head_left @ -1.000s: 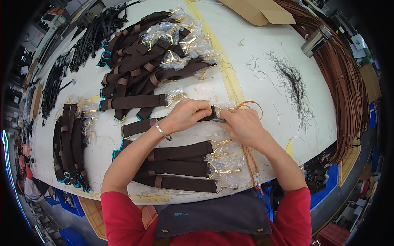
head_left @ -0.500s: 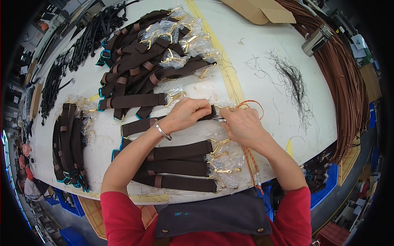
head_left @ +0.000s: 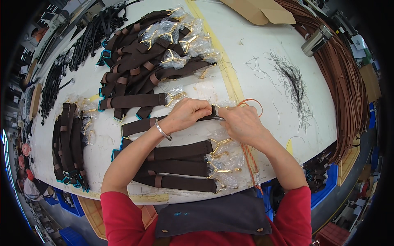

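**Two hands at the end of a brown strap**

Head view: the left hand (head_left: pixel 189 112) and the right hand (head_left: pixel 242 123) meet at the middle of the white table (head_left: pixel 254 53); both are pressed together on the end of a dark brown strap (head_left: pixel 141 125), the left fingers pinching it just behind its tip, the right fingers closed on the tip itself, where a small dark piece shows between the two hands; what exactly it is stays too small to tell; the strap lies flat and runs away to the person's left, its far end edged in blue.

An orange cord (head_left: pixel 251 158) loops behind the right hand and trails down off the table edge; it looks likely to snag the right wrist or drag along, since it passes right under the forearm; the crinkled clear bags (head_left: pixel 227 158) just below the hands could slide under the strap or hide the gold clips (head_left: pixel 219 144), since they lie touching the finished straps (head_left: pixel 180 164).

Packaging: clear plastic bags wrap the gold hardware on the pile of straps (head_left: pixel 143 65) at the upper left; a flat brown cardboard piece (head_left: pixel 262 10) sits at the top edge; a yellow tape line (head_left: pixel 225 69) runs down the table; loose black threads (head_left: pixel 293 78) lie to the right; a bundle of brown cords (head_left: pixel 349 82) curves along the right rim.
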`<state>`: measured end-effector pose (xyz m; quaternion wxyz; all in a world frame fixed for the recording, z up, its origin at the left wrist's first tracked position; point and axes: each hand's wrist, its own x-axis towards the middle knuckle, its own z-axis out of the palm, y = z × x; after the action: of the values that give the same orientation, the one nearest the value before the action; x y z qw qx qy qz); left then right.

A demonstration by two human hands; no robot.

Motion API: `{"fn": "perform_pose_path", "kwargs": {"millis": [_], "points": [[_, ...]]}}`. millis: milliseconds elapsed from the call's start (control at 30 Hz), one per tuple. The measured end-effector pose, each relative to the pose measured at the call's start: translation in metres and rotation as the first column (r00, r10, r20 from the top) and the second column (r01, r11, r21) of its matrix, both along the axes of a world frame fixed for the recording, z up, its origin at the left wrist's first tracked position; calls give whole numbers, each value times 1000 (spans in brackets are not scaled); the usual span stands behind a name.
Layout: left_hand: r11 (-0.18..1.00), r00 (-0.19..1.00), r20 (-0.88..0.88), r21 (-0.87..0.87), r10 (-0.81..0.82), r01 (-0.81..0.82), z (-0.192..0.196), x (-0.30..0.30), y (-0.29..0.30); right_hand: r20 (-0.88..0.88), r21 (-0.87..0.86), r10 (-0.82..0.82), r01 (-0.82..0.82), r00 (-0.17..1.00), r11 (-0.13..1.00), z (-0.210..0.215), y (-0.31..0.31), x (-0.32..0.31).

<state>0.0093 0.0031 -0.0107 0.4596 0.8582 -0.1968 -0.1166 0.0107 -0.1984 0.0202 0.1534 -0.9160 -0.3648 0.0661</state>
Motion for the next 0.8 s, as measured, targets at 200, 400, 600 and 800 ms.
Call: {"fn": "perform_pose_path", "kwargs": {"millis": [200, 400, 600, 800], "points": [[1000, 998, -56, -14, 7, -7, -1, 1, 1, -64, 22, -42, 44, 997, 999, -2, -5, -3], [1000, 994, -108, -4, 24, -25, -1, 2, 1, -17, 48, -75, 76, 997, 996, -4, -5, -9], [1000, 990, -141, -19, 7, -9, 1, 1, 0, -12, 0, -83, 83, 996, 997, -4, -1, -8], [1000, 990, -140, -16, 1, -3, 1, 1, 1, 69, -18, -36, 37, 997, 999, -4, 2, -7]]}}
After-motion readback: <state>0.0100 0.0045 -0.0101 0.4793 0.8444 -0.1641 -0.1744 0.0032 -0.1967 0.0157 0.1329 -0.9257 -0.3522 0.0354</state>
